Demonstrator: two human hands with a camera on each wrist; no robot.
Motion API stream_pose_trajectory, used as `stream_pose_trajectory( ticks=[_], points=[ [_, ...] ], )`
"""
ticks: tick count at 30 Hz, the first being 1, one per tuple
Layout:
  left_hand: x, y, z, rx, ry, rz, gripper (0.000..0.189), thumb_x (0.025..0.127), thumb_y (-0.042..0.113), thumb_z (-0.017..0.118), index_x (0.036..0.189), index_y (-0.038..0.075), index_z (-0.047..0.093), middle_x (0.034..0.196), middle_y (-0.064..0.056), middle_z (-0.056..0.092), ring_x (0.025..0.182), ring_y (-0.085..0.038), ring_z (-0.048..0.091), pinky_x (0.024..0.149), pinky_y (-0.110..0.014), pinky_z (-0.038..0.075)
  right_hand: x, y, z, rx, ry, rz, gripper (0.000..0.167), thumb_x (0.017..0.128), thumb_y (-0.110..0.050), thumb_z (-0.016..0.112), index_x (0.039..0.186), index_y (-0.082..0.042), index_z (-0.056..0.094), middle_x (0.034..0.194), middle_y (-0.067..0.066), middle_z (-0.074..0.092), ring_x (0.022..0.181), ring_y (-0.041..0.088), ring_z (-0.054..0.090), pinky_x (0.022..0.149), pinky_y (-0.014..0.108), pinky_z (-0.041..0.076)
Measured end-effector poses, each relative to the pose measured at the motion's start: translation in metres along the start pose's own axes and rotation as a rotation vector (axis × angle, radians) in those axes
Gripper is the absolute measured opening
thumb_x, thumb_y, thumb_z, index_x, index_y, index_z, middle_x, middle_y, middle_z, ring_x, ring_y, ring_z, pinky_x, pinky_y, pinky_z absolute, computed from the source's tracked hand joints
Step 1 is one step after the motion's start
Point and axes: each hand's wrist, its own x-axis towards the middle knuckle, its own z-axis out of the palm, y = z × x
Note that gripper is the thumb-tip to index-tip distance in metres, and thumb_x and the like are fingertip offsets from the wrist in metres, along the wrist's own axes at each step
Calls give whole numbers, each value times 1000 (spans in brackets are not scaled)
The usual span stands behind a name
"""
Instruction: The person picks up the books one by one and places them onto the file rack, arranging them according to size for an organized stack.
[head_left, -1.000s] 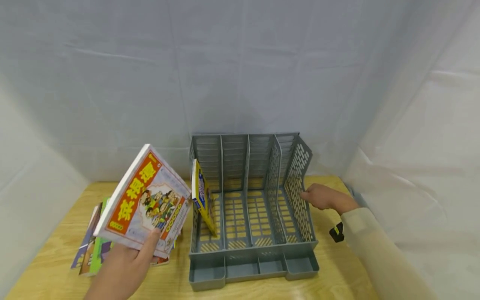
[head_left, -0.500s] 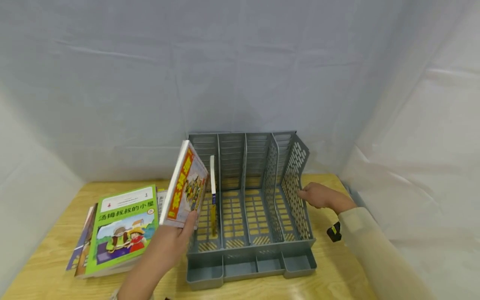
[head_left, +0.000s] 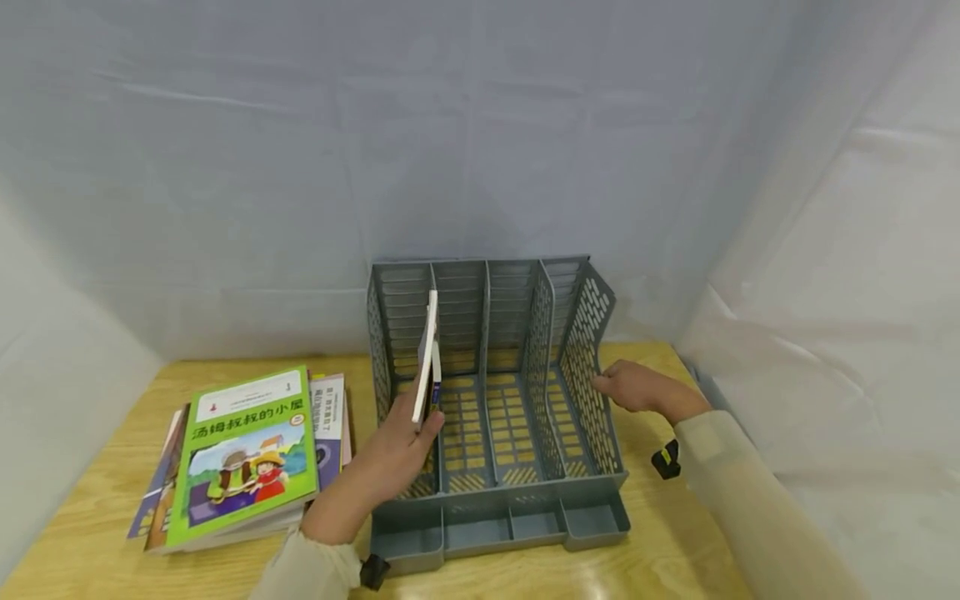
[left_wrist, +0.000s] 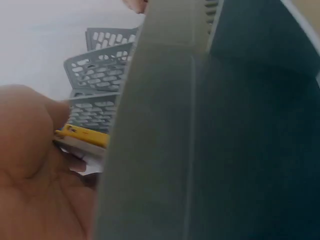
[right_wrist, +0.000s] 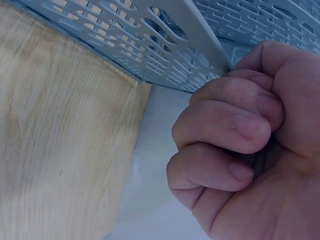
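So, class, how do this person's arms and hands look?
The left hand and right hand wear no gloves. The left sleeve and right sleeve are pale cream. A left black piece and right black piece show beside them, the right marked yellow.

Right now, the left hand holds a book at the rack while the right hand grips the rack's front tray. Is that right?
Not quite: the right hand grips the right side panel of the rack, not its front tray; the head and right wrist views show this. The left hand does hold a book at the rack.
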Motion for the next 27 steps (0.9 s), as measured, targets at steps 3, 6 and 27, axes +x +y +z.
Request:
stream_pose_trajectory(
  ticks=[3,6,27],
  points=[
    [2,-3,0,45,5,-31,78,109,56,34,167,12,6,153,-28,39,128,-48,55,103,-62,46,1,-2,-2,-6,7,-7,57,112,-34,39,56,-21,37,50,-6,33,47,11,24,65,34,40],
    [3,-6,0,113,2,-61,79,108,56,39,164,4,16,148,-26,48,118,-41,63,90,-56,53,1,-4,-3,-3,6,-11,57,111,-33,39,56,-21,37,50,-6,32,47,11,23,64,33,39],
    [-2,-16,-9,288,216,84,60,96,32,75,151,16,55,118,-2,76,83,-13,72,59,-29,53,0,-1,3,26,21,-25,57,111,-30,40,56,-21,36,49,-6,32,47,11,24,64,32,38]
  ],
)
